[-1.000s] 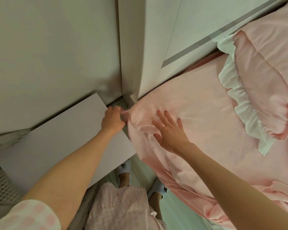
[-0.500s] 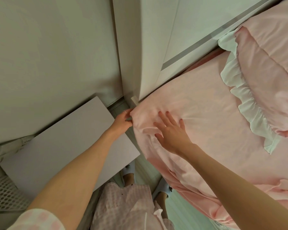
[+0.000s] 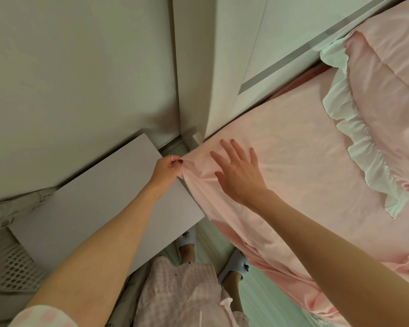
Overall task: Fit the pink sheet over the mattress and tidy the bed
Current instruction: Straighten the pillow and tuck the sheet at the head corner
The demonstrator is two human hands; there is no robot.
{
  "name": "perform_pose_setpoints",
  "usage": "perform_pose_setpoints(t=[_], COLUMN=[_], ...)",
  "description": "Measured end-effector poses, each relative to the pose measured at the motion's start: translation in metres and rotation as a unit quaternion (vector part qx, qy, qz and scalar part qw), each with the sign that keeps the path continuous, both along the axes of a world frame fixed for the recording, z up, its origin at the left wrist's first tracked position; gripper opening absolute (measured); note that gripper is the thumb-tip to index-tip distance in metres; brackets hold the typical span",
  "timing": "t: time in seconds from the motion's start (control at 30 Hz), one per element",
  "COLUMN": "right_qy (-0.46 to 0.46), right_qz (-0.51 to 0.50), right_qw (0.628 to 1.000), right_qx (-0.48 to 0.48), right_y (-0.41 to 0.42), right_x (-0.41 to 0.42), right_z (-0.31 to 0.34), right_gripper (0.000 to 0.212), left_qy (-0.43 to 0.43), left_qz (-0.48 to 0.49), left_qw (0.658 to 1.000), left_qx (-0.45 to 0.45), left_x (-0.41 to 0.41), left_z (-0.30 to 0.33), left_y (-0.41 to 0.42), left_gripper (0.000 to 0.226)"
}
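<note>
The pink sheet (image 3: 300, 171) covers the mattress from the centre to the right edge of the view, and its loose edge hangs down the near side. My left hand (image 3: 167, 168) pinches the sheet's corner at the head end, beside the wall. My right hand (image 3: 240, 174) lies flat with spread fingers on the sheet, just right of that corner. A pink pillow with a white ruffle (image 3: 378, 109) lies at the upper right on the bed.
A white bedside surface (image 3: 99, 204) sits left of the bed corner, against the wall (image 3: 80, 79). A white headboard panel (image 3: 250, 43) rises behind the bed. A perforated white basket (image 3: 17, 270) is at the lower left. My slippered feet (image 3: 236, 265) stand in the narrow gap.
My left hand has shifted slightly along the corner and keeps its pinch on the sheet. My right hand has slid a little up toward the corner, still flat.
</note>
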State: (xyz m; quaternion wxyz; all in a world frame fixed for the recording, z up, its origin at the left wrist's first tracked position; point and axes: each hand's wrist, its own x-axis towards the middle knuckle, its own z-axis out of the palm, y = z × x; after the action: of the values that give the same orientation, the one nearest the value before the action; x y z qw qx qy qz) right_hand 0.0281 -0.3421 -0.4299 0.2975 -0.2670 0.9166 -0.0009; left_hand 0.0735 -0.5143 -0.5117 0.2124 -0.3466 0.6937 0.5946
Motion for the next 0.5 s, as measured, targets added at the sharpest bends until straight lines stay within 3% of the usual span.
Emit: perform_pose_setpoints(t=[0.27,0.43,0.5], right_qy=[0.062,-0.011,-0.024], right_qz=[0.078,0.119,0.145], right_qw=[0.995,0.993,0.989], right_qx=[-0.017,-0.019,-0.001], right_y=[-0.021,-0.039,-0.046], right_x=[-0.020,-0.037,-0.039], right_z=[-0.007,-0.010,-0.013], right_gripper=[0.050,0.047,0.045], left_qy=[0.007,0.013,0.020], left_qz=[0.016,-0.028,-0.041], left_qw=[1.000,1.000,0.999], left_qx=[0.020,0.003,0.002], left_x=[0.012,0.020,0.028], left_z=[-0.001,0.004,0.004], left_y=[-0.006,-0.014,-0.019], left_gripper=[0.012,0.008,0.016])
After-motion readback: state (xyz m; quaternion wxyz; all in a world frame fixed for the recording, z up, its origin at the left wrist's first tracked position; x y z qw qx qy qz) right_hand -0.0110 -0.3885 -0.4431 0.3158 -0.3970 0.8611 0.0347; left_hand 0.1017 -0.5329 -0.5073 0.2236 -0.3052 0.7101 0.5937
